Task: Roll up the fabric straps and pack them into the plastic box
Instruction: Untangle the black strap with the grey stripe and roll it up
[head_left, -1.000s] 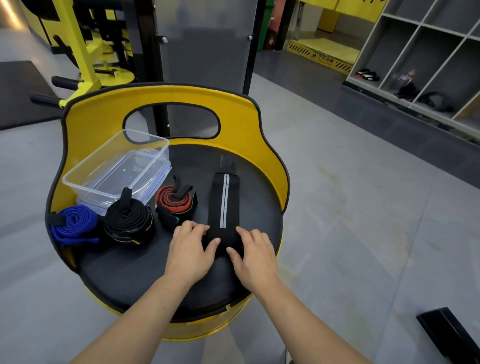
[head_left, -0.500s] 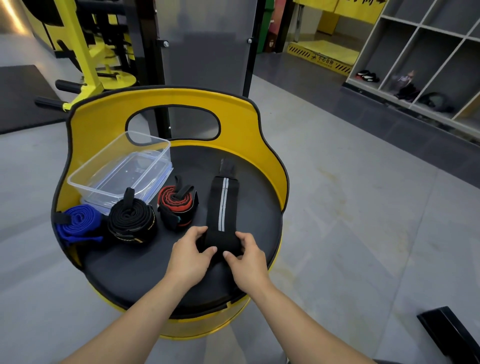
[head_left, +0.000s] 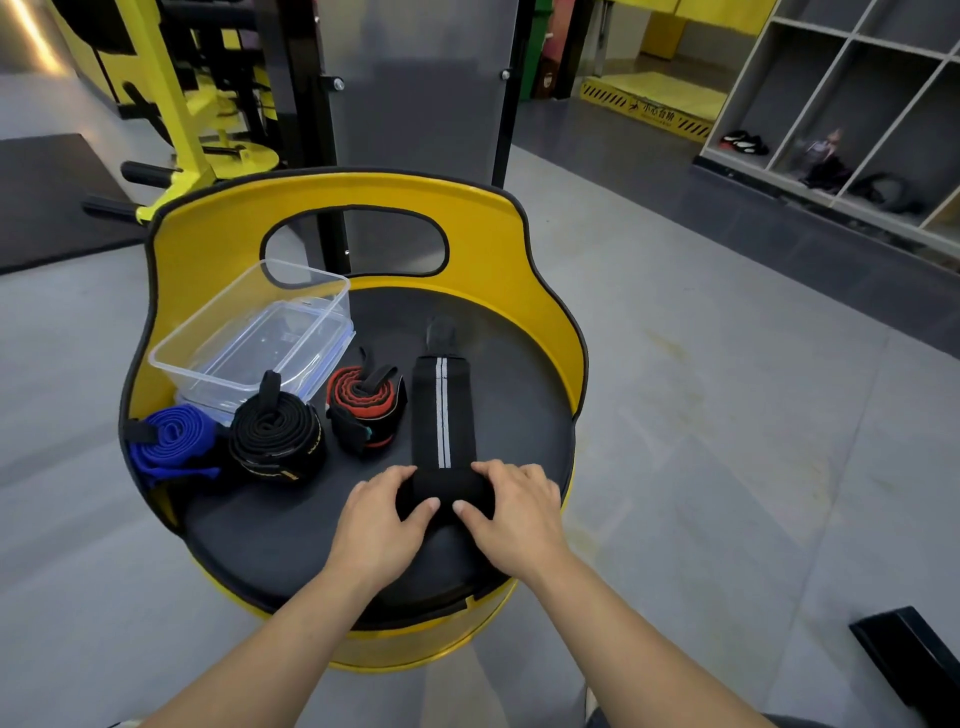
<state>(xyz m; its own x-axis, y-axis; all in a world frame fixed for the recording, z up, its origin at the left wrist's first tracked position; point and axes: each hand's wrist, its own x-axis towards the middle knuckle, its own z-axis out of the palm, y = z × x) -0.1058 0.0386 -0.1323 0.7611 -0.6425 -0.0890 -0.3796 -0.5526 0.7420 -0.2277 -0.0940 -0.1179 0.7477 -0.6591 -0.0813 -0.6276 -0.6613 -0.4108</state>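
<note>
gym stool seat (head_left: 519, 415), both hands' fingers (head_left: 402, 475) curled round black strap (head_left: 441, 410) roll, near end hidden

So it's a round yellow stool (head_left: 483, 244) with a black padded seat and a tall back with a handle cutout. On the seat: a clear plastic box (head_left: 249, 338) far left, a blue rolled strap (head_left: 174, 441) at the left edge, a black rolled strap (head_left: 275, 436) beside it, a red-and-black roll (head_left: 363, 405) next, and a black strap with white stripes (head_left: 441, 410) lying lengthwise in the middle, its near end rolled up.
</note>
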